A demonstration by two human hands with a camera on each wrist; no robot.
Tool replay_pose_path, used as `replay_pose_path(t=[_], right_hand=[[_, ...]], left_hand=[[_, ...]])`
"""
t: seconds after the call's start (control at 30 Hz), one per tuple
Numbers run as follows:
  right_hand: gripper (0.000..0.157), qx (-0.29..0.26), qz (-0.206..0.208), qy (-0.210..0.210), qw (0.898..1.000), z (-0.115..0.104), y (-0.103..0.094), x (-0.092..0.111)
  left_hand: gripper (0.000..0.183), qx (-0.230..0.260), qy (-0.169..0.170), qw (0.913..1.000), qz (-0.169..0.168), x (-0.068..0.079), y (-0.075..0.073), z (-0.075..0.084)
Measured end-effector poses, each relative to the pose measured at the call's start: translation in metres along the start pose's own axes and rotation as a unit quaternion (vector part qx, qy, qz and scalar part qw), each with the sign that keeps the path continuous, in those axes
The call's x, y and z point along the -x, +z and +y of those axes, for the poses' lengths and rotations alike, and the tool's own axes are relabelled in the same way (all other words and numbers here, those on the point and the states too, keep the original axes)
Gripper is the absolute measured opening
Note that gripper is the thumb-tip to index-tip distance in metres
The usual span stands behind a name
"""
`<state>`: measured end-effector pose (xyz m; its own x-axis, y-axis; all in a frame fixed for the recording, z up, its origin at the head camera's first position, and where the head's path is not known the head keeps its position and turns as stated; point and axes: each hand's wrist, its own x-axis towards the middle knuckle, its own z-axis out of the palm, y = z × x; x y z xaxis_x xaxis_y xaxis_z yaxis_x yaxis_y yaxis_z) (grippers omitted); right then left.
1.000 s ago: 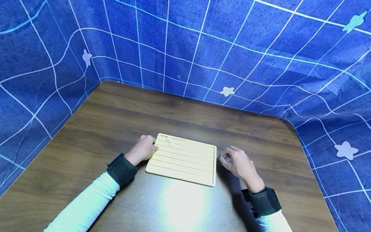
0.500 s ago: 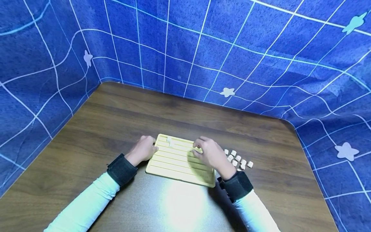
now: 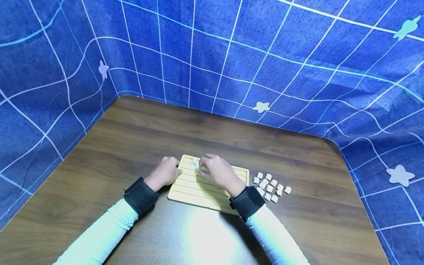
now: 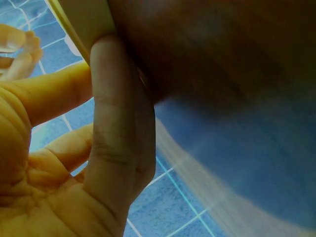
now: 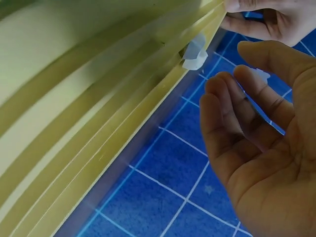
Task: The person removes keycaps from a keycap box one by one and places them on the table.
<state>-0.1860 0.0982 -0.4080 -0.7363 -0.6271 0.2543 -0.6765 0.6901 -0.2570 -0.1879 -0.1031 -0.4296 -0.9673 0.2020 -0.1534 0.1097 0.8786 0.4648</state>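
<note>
A pale yellow ribbed tray [image 3: 188, 189] lies on the table in front of me. My left hand [image 3: 165, 171] grips its left edge; in the left wrist view, a finger presses against the tray's side [image 4: 89, 22]. Over the tray's upper left is my right hand [image 3: 216, 171], beside two small white blocks [image 5: 195, 61] set in the top rows. Its fingers bend loosely, the thumb stands apart from them, and nothing shows between them in the right wrist view.
Several small white blocks [image 3: 269, 188] lie loose on the wooden table [image 3: 159, 125], right of the tray. A blue curtain [image 3: 212, 55] with a white grid and stars hangs behind the table and along its sides.
My right hand has moved left from the loose blocks, across the tray to its upper left, uncovering the pile. My left hand keeps its grip on the tray's edge.
</note>
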Motion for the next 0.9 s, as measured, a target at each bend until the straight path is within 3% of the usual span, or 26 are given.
replay_pose_path(t=[0.33,0.9], right_hand=[[0.010,0.021,-0.040,0.004,0.999,0.003,0.013,-0.013],[0.008,0.056,-0.064,0.008,0.996,0.002,0.018,-0.018]], left_hand=[[0.017,0.005,-0.004,1.0000,-0.001,0.000,0.000,0.000],[0.016,0.003,0.003,1.0000,0.003,-0.001,0.001,-0.001]])
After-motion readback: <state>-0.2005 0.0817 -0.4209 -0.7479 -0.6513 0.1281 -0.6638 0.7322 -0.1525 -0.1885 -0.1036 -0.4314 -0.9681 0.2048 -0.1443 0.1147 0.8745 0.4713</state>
